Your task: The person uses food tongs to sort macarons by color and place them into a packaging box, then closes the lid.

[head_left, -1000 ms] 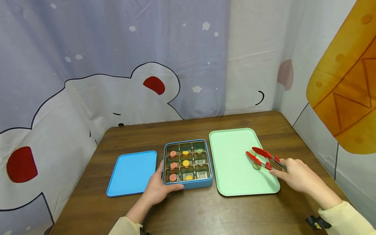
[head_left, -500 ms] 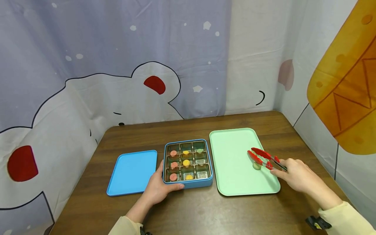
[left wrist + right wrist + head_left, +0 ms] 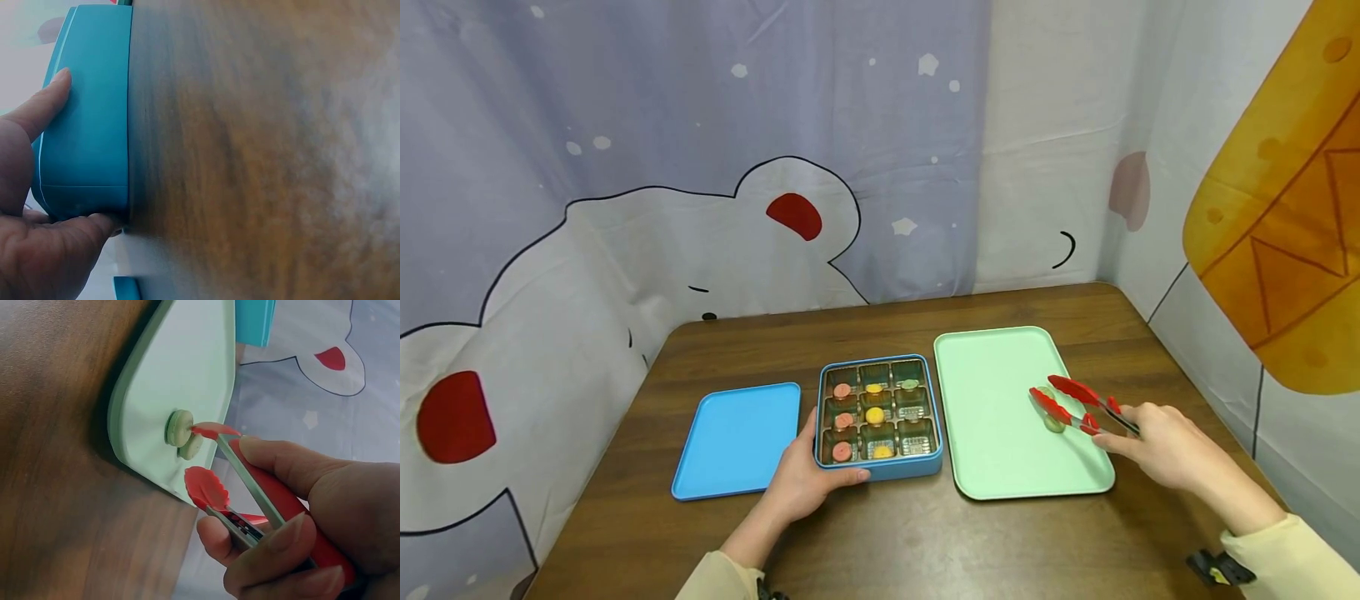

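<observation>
My left hand (image 3: 805,479) grips the near left corner of a blue box (image 3: 887,472), thumb along its front wall (image 3: 94,119). Inside the box, a divided insert holds pink macarons (image 3: 842,452) in the left column, yellow macarons (image 3: 875,416) in the middle and one green macaron (image 3: 909,385) at the back right. With my right hand (image 3: 1165,446) I hold red-tipped tongs (image 3: 269,490), their two tips spread apart. Two green macarons (image 3: 180,428) lie against each other on a light green tray (image 3: 1000,433). One tong tip is right at them; the other stands off to the side.
A flat blue lid-like tray (image 3: 737,442) lies left of the box. Brown wooden table (image 3: 910,542) runs under everything. Patterned curtains (image 3: 887,125) hang behind and at both sides.
The tong tips drew closer together half a second ago and are now wider apart. My right hand has shifted slightly right. My left hand and the box stay put.
</observation>
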The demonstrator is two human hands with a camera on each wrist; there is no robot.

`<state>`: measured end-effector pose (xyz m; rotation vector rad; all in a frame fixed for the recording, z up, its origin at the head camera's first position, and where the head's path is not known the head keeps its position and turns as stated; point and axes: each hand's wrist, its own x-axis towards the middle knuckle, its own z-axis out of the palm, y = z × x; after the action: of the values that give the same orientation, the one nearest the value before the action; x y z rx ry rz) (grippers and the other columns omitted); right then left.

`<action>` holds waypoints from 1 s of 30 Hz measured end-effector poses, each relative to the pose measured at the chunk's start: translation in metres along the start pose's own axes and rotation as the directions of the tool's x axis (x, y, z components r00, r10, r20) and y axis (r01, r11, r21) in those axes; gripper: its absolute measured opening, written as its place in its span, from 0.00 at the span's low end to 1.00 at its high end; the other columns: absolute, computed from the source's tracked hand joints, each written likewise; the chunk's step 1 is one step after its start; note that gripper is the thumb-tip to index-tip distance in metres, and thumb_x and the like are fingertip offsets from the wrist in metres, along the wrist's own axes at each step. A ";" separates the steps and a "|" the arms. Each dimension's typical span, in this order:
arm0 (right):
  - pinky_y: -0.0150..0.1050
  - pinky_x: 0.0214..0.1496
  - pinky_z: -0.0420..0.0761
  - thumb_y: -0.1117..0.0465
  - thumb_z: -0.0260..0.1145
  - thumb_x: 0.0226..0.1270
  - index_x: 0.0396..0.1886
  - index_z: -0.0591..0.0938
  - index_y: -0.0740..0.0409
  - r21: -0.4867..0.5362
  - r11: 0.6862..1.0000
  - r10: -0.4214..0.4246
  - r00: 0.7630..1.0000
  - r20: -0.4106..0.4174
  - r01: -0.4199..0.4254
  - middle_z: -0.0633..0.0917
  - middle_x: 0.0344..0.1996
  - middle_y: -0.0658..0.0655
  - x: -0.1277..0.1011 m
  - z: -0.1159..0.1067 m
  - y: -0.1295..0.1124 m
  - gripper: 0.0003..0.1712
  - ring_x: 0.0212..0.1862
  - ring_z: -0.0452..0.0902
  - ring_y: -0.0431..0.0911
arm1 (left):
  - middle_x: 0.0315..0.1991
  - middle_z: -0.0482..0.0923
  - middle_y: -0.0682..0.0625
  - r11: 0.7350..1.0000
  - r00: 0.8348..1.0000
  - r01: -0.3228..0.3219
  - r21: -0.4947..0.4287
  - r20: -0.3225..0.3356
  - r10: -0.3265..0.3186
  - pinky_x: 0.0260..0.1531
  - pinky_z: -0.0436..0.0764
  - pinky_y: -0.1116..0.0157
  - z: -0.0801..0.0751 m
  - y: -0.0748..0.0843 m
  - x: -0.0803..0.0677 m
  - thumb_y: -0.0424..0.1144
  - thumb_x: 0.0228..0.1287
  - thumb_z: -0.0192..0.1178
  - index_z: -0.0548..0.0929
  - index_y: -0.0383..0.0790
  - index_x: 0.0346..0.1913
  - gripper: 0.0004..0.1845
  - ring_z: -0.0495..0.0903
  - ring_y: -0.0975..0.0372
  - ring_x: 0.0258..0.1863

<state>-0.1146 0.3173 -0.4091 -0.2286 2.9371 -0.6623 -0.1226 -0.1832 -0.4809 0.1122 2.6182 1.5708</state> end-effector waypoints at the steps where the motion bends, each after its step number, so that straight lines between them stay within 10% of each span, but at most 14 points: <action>1: 0.41 0.25 0.62 0.39 0.71 0.73 0.60 0.83 0.73 0.000 1.000 -0.006 1.000 0.002 0.006 0.64 0.18 0.48 0.001 0.000 0.000 0.39 0.23 0.60 0.45 | 0.60 0.83 0.57 1.000 1.000 0.002 0.002 0.000 -0.002 0.58 0.78 0.48 0.000 0.000 0.000 0.53 0.43 0.89 0.55 0.54 0.86 0.69 0.83 0.60 0.55; 23: 0.39 0.24 0.64 0.44 0.71 0.74 0.54 0.86 0.71 0.051 0.999 0.005 0.997 0.075 -0.009 0.65 0.19 0.48 0.004 -0.004 -0.007 0.31 0.22 0.62 0.45 | 0.66 0.80 0.49 0.999 1.000 0.023 0.049 -0.021 -0.022 0.62 0.76 0.44 -0.001 0.001 -0.001 0.57 0.47 0.86 0.48 0.47 0.87 0.72 0.79 0.51 0.64; 30: 0.41 0.25 0.64 0.40 0.71 0.73 0.64 0.78 0.81 0.036 0.999 -0.003 0.998 0.059 0.001 0.71 0.22 0.50 0.005 -0.007 -0.009 0.45 0.24 0.62 0.46 | 0.67 0.79 0.48 0.998 0.999 0.031 0.060 -0.021 -0.030 0.62 0.76 0.43 -0.001 0.001 0.000 0.58 0.47 0.86 0.46 0.47 0.88 0.73 0.78 0.50 0.65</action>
<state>-0.1193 0.3115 -0.3995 -0.2436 2.8664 -0.6964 -0.1224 -0.1836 -0.4799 0.0612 2.6702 1.4912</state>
